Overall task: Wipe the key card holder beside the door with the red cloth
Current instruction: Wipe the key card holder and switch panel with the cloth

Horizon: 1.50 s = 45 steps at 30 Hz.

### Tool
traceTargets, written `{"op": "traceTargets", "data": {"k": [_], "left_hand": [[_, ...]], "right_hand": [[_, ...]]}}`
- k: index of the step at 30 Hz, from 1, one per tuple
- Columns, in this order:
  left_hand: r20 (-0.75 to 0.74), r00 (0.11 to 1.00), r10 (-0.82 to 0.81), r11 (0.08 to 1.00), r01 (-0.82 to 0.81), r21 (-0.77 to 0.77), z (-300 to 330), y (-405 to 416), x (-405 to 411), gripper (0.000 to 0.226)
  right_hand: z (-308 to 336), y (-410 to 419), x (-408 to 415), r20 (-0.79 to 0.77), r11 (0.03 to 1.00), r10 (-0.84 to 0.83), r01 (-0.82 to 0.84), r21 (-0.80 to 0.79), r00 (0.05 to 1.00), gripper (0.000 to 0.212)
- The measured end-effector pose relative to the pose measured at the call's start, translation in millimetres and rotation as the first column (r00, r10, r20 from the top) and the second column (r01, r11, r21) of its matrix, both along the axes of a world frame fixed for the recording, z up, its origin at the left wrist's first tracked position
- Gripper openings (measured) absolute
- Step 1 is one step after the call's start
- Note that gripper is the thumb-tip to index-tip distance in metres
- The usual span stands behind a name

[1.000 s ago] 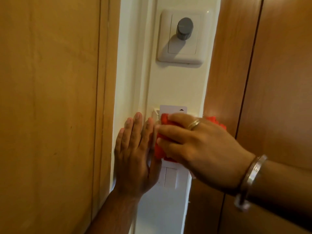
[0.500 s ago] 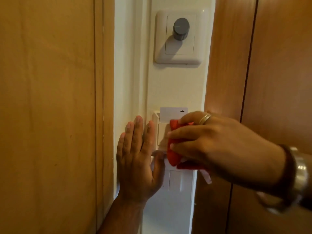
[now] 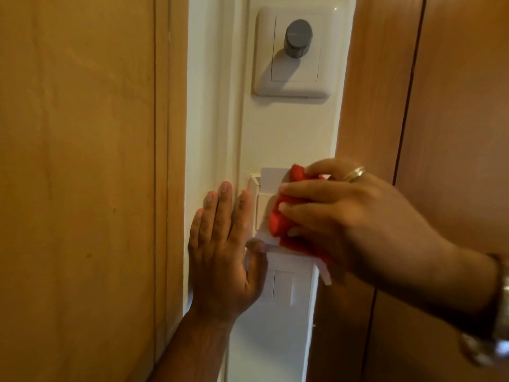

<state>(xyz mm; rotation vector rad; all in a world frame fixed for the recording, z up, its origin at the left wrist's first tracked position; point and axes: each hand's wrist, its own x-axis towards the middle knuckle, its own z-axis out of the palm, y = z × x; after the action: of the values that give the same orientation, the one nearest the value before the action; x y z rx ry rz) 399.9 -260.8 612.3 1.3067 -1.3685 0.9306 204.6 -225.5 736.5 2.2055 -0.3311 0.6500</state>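
Right hand [image 3: 355,219] clamped around the red cloth [image 3: 283,216], pressing it flat against the front of the key card holder [image 3: 260,213] on the white wall strip [image 3: 289,128] between the two wooden panels. White card [image 3: 274,179] poking up out of the holder's top, cloth touching its right edge. Left hand [image 3: 223,252] spread flat on the wall just left of the holder, fingers together and straight, gripping nothing, thumb tucked under the holder's bottom edge. Grey dimmer knob [image 3: 298,37] higher up, light switch [image 3: 283,288] right below.
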Motion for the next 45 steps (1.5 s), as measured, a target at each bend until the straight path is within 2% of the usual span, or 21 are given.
{"op": "traceTargets", "data": {"k": [2,4,5,10,11,14,15,19,20,23,24,28,32,36,41,45], "left_hand": [[0.011,1.000,0.000,1.000,0.000,0.001,0,0,1,0.066],[0.013,1.000,-0.001,1.000,0.002,-0.022,0,0,1,0.065],[0.009,1.000,-0.003,1.000,0.004,-0.031,-1,0,1,0.064],[0.007,1.000,0.001,0.999,0.000,-0.034,-1,0,0,0.064],[0.010,1.000,0.003,1.000,-0.002,-0.030,-1,0,1,0.064],[0.007,1.000,0.008,1.000,-0.008,-0.029,-2,-1,2,0.064],[0.005,1.000,0.008,1.000,-0.008,-0.030,-2,-1,1,0.064],[0.007,1.000,-0.001,0.999,0.001,-0.033,-1,0,1,0.064],[0.006,1.000,-0.003,1.000,0.003,-0.031,-1,0,1,0.064],[0.009,1.000,0.005,1.000,-0.005,-0.023,-1,0,2,0.065],[0.011,1.000,0.010,1.000,-0.010,-0.021,-2,0,2,0.066],[0.001,1.000,0.007,1.000,-0.007,-0.004,1,2,-1,0.067],[-0.003,1.000,-0.017,1.000,0.017,0.009,2,4,-1,0.068],[-0.024,1.000,-0.017,1.000,0.017,0.003,3,4,-3,0.067],[0.012,1.000,-0.013,1.000,0.013,-0.002,1,2,1,0.068],[-0.008,1.000,0.002,1.000,-0.002,-0.014,0,1,-1,0.067]], "right_hand": [[-15,-1,2,-0.060,0.999,0.006,-0.009,-0.049,0.998,0.036],[-22,-4,-12,-0.136,0.999,0.011,-0.016,-0.038,0.991,0.042],[-20,-8,-21,-0.127,1.000,0.015,-0.017,-0.017,0.992,0.045],[-10,-25,-40,0.107,1.000,-0.009,0.007,0.019,0.994,0.049],[-18,-24,-38,0.100,1.000,-0.003,0.002,0.010,0.995,0.048],[-44,-22,-39,-0.075,1.000,0.021,-0.022,-0.017,0.997,0.051],[-42,-21,-40,-0.091,1.000,0.024,-0.025,-0.011,0.996,0.052],[-19,-16,-31,0.135,1.000,-0.008,0.005,0.019,0.991,0.042],[-21,-13,-27,0.133,1.000,-0.013,0.013,0.002,0.991,0.041],[-36,-4,-16,-0.026,0.994,-0.020,0.017,-0.110,0.999,0.038],[-35,-3,-14,-0.053,0.994,-0.023,0.018,-0.105,0.998,0.038],[-14,0,-1,0.053,0.996,-0.032,0.036,-0.077,0.998,0.033],[-25,5,7,-0.065,0.987,-0.096,0.087,-0.139,0.993,0.030],[-15,6,7,0.036,0.990,-0.107,0.110,-0.085,0.994,0.034],[-31,5,0,-0.066,0.988,-0.090,0.081,-0.135,0.994,0.034],[-10,0,-4,0.101,0.991,-0.089,0.098,-0.093,0.991,0.044]]}}
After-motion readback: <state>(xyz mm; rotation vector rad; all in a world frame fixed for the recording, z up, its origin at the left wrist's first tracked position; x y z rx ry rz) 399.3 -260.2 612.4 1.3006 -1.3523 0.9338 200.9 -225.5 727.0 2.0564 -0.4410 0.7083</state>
